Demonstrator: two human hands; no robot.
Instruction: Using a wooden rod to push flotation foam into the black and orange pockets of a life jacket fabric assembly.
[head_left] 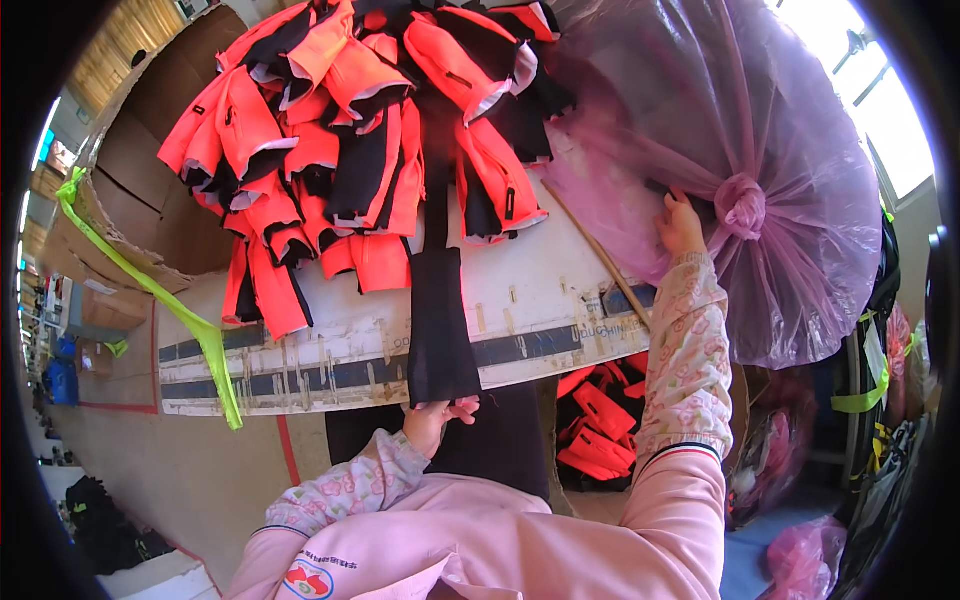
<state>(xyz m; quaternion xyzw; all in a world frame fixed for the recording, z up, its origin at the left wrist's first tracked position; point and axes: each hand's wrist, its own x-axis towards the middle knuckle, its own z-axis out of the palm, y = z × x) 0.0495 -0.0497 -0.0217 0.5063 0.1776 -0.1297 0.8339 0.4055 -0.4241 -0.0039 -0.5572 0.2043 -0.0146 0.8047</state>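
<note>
A flat black fabric piece hangs over the table's near edge. My left hand has its fingers closed around its lower end. To the right, my right hand reaches up against a big pink plastic bag with a knotted gather. Its fingers are curled beside a small dark edge, and what they grip is not plain. A heap of bright orange-and-black fabric pieces, some with small zips, covers the far left and middle of the table.
The white table has tape-marked edges. A thin wooden stick lies slanting on it. An opened cardboard box stands at the left, with a yellow-green strip over its side. More orange-and-black pieces sit below the table.
</note>
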